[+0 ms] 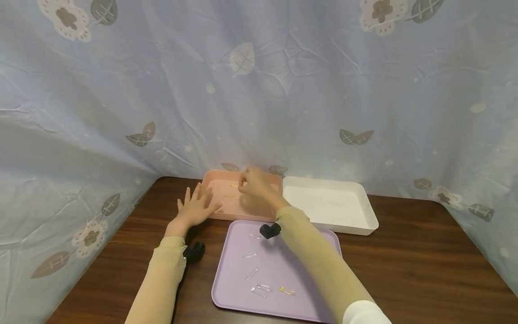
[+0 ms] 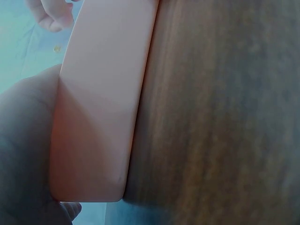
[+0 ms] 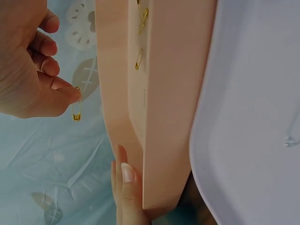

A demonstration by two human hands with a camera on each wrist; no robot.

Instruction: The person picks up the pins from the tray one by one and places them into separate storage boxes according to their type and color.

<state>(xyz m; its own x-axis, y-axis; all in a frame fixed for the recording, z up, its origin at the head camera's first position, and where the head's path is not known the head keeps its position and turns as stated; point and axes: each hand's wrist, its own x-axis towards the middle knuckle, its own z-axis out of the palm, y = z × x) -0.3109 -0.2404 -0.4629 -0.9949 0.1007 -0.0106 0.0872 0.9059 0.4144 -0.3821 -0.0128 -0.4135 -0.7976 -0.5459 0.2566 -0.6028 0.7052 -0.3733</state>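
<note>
My right hand [image 1: 256,185] is over the peach tray [image 1: 234,215] and pinches a gold safety pin [image 3: 77,107] between thumb and forefinger, its head end pointing away from the fingertips. Other gold safety pins [image 3: 138,60] lie inside that tray. With spread fingers, my left hand [image 1: 193,209] rests at the tray's left end, the thumb along its front side. On the lilac tray [image 1: 227,270] in front lie several silver safety pins [image 1: 252,273] and one gold pin [image 1: 288,291].
A white tray [image 1: 332,204] stands to the right of the peach one, touching or nearly so. All three trays sit on a dark wooden table [image 1: 413,256]. Flower-printed cloth [image 1: 307,103] hangs behind the table and along its left side.
</note>
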